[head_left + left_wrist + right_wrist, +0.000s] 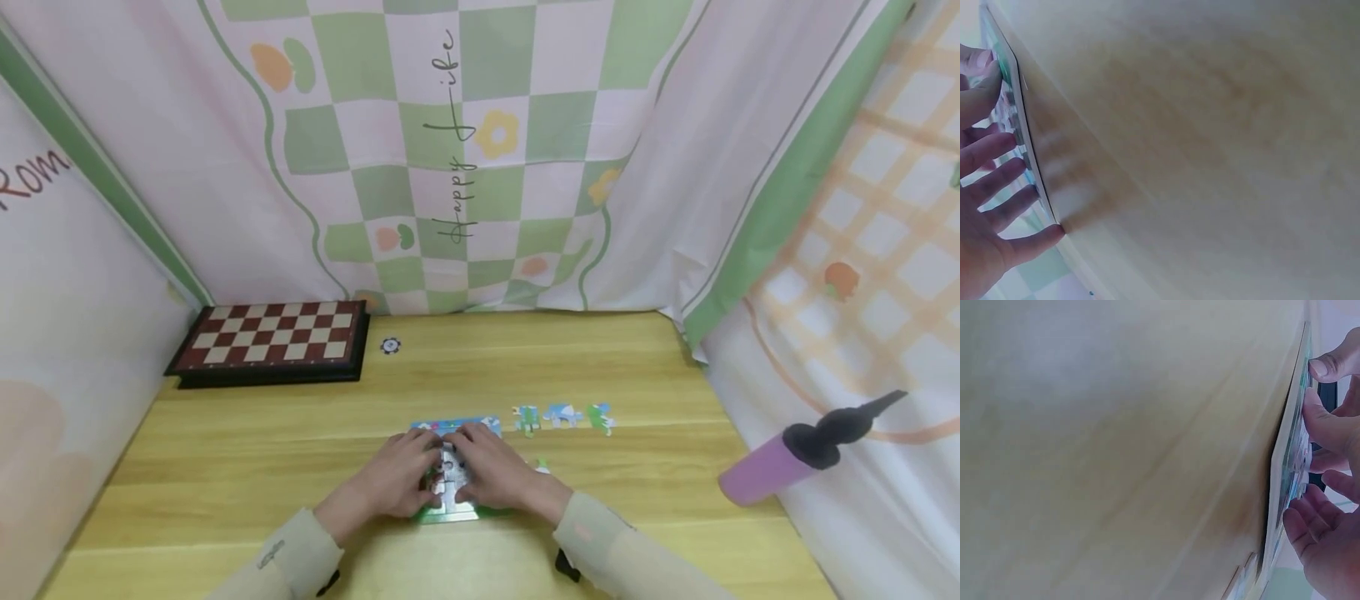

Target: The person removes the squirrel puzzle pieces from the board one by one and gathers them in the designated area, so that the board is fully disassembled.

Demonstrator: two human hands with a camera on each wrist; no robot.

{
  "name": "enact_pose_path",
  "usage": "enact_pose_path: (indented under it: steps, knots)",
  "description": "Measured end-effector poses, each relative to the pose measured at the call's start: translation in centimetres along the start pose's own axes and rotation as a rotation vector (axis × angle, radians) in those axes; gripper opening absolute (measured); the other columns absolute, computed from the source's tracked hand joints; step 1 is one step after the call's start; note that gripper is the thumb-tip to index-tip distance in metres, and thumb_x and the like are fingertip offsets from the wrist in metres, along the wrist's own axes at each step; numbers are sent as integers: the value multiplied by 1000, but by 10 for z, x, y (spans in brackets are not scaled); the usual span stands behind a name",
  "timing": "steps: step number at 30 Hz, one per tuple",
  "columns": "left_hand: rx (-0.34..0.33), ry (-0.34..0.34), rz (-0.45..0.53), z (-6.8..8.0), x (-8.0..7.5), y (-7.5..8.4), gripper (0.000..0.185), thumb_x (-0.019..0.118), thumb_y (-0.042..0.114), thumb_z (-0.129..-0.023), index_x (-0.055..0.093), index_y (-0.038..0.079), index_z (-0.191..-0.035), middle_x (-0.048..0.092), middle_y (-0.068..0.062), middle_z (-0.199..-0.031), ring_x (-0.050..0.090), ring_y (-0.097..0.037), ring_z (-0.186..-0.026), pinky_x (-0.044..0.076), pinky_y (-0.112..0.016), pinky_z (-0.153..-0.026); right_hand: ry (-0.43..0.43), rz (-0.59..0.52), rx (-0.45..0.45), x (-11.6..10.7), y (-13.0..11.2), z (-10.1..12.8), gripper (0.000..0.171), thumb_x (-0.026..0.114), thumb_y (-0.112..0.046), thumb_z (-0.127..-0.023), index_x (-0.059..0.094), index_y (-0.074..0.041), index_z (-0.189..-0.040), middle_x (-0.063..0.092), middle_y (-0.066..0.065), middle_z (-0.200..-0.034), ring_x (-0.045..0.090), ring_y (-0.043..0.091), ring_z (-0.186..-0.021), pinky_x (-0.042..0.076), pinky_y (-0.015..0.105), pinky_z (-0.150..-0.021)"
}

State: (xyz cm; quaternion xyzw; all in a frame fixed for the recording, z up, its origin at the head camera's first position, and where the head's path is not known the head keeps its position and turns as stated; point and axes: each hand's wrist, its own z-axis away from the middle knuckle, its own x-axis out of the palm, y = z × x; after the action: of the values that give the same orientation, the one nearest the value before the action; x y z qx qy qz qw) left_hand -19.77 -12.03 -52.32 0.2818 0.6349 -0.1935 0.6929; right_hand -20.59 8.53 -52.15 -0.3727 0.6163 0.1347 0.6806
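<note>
**Pressing Both Hands Flat on One Puzzle Board**

Filling the lower half of the head view, one wooden table [300, 467] bears everything, and patterned cloth hangs behind it and at both sides. At the upper left of the tabletop lies one chessboard [272, 340], closed and flat, with one small round black-and-white token [389, 346] just beside its right edge. At the right edge of the frame, one purple hand pump [806, 454] with a black nozzle lies tilted against the cloth, well apart from the hands.

Low in the centre of the frame sits one jigsaw puzzle board [453, 429], its blue upper edge and green lower edge showing around the fingers. Two forearms in pale sleeves come up from the bottom edge and meet over it. The left hand [401, 483] lies palm down on the left part of the board, fingers spread and nearly straight, gripping nothing. The right hand [491, 471] lies likewise on the right part, fingers extended and resting on the pieces, thumb near the other hand. Both wrist views show the board edge-on with straight fingers laid on its face.

Just right of the board, three loose puzzle pieces [562, 417] lie in a row, close together, and one more small piece [542, 463] peeks out beside the right wrist.
</note>
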Motion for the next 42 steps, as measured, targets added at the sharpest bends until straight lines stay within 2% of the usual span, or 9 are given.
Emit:
enact_pose_path:
  steps: [6, 16, 25, 31, 36, 42]
  knots:
    - [-8, -7, -2, 0, 1, 0, 52, 72, 54, -77, 64, 20, -115, 53, -5, -140, 50, -28, -129, 45, -56, -107, -4, -126, 22, 1, -2, -1, 86, 85, -25, -69, 41, -17, -143, 47, 4, -127, 52, 15, -108, 54, 30, -97]
    - [-10, 11, -1, 0, 6, -1, 52, 73, 55, -76, 65, 20, -113, 54, -5, -137, 51, -27, -127, 46, -56, -106, 0, -248, 18, 0, -2, 0, 85, 83, -14, -69, 42, -19, -143, 42, 6, -128, 55, 17, -106, 55, 25, -93]
    - [0, 34, -15, 1, 6, -1, 47, 73, 53, -76, 66, 19, -108, 55, -4, -136, 51, -26, -125, 47, -54, -106, 90, -264, -16, -1, 1, 0, 58, 68, -5, -83, 50, -17, -137, 50, 5, -120, 57, 14, -103, 55, 24, -94]
    - [5, 30, -12, 1, 5, -1, 45, 72, 54, -77, 67, 19, -105, 56, -3, -135, 52, -25, -125, 47, -53, -106, 101, -338, 14, -5, 0, 0, 55, 65, -3, -85, 49, -14, -136, 51, 3, -120, 57, 11, -104, 54, 24, -97]
    - [0, 23, -1, 1, 6, -2, 45, 73, 55, -76, 67, 20, -103, 56, -4, -136, 51, -26, -126, 46, -54, -106, 125, -383, 46, -16, 6, 4, 55, 63, 0, -86, 48, -13, -137, 52, 4, -124, 57, 11, -104, 55, 23, -94]
    - [-5, 20, 15, 1, 5, -1, 45, 72, 55, -76, 67, 20, -104, 55, -4, -136, 51, -28, -128, 45, -54, -108, 215, -413, 71, -33, 27, 19, 56, 61, 7, -83, 49, -12, -135, 56, 9, -123, 60, 15, -106, 56, 20, -89]
